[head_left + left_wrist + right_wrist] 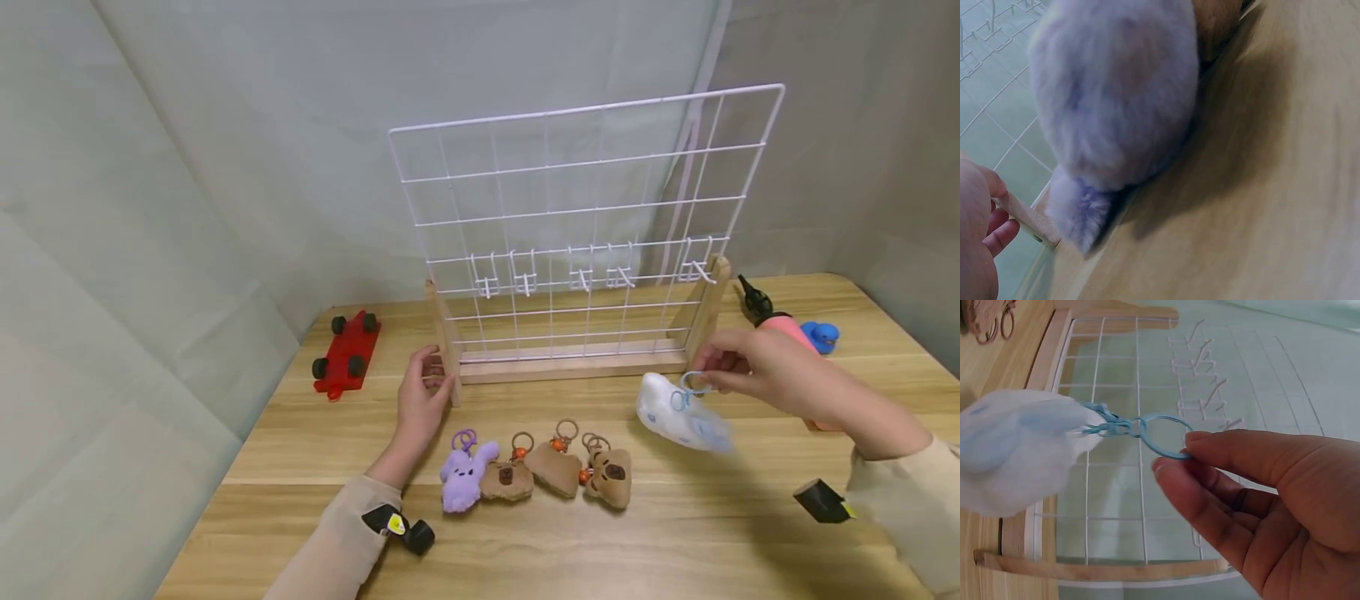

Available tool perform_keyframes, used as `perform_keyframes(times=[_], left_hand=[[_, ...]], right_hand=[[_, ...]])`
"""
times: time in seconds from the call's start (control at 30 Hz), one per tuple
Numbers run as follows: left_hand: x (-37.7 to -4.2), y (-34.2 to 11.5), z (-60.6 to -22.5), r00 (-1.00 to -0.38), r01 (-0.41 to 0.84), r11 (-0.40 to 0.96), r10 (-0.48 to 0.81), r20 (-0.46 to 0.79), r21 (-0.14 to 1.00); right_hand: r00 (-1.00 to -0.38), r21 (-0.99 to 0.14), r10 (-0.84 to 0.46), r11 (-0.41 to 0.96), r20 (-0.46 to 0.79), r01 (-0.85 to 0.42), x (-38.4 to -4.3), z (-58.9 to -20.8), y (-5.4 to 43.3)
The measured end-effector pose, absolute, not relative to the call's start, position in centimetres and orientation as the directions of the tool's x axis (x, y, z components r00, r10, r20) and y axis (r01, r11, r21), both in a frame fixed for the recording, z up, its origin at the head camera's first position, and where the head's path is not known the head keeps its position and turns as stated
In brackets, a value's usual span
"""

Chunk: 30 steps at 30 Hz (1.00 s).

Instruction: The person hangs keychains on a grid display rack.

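Observation:
My right hand (738,367) pinches the light-blue ring (1166,453) of a white plush keychain (675,412) between thumb and fingertips. The plush hangs from blue clasps, blurred, just before the right end of a white wire grid rack (551,360). At the rack's left end, my left hand (422,392) holds the wooden upright (453,375) with thumb and curled fingers. A purple plush keychain (461,482) lies on the table near the left wrist, large in the left wrist view. Beside it lie brown plush keychains (553,469) in a row.
Several white hooks (581,279) hang along the grid's middle. A red toy car (348,354) lies wheels up at the left. Behind the right hand are a blue toy duck (820,336), a pink object (787,327) and a black-tipped object (756,302).

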<state>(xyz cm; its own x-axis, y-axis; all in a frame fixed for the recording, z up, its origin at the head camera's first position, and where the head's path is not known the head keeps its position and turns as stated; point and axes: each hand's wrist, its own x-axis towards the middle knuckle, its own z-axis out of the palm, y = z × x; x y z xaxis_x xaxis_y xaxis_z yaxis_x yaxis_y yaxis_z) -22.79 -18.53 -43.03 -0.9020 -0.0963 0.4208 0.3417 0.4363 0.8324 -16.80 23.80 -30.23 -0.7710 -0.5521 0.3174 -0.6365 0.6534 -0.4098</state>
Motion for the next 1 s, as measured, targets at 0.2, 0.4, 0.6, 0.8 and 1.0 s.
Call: perform_keyframes(times=[0.2, 0.4, 0.6, 0.8, 1.0], left_hand=[[-22.7, -18.5, -43.0, -0.904, 0.337, 0.436, -0.096, 0.416, 0.834], [-22.6, -18.4, -42.9, -0.909, 0.327, 0.438, -0.096, 0.405, 0.838], [-22.6, -18.5, -43.0, -0.911, 0.323, 0.439, -0.094, 0.401, 0.838], [-22.5, -18.5, -42.9, -0.911, 0.324, 0.432, -0.097, 0.401, 0.841], [-22.5, -18.4, -42.9, -0.907, 0.335, 0.433, -0.093, 0.410, 0.837]], right_hand=[[-0.795, -0.310, -0.491, 0.740, 0.356, -0.597, -17.2, -29.5, 24.2], [-0.781, -0.281, -0.452, 0.755, 0.432, -0.592, -17.6, -28.8, 24.5], [-0.737, -0.248, -0.425, 0.752, 0.525, -0.611, -18.2, -28.4, 24.9], [-0.704, -0.234, -0.407, 0.746, 0.582, -0.624, -18.6, -27.9, 25.1], [-0.701, -0.244, -0.377, 0.750, 0.606, -0.615, -19.0, -27.4, 25.1]])
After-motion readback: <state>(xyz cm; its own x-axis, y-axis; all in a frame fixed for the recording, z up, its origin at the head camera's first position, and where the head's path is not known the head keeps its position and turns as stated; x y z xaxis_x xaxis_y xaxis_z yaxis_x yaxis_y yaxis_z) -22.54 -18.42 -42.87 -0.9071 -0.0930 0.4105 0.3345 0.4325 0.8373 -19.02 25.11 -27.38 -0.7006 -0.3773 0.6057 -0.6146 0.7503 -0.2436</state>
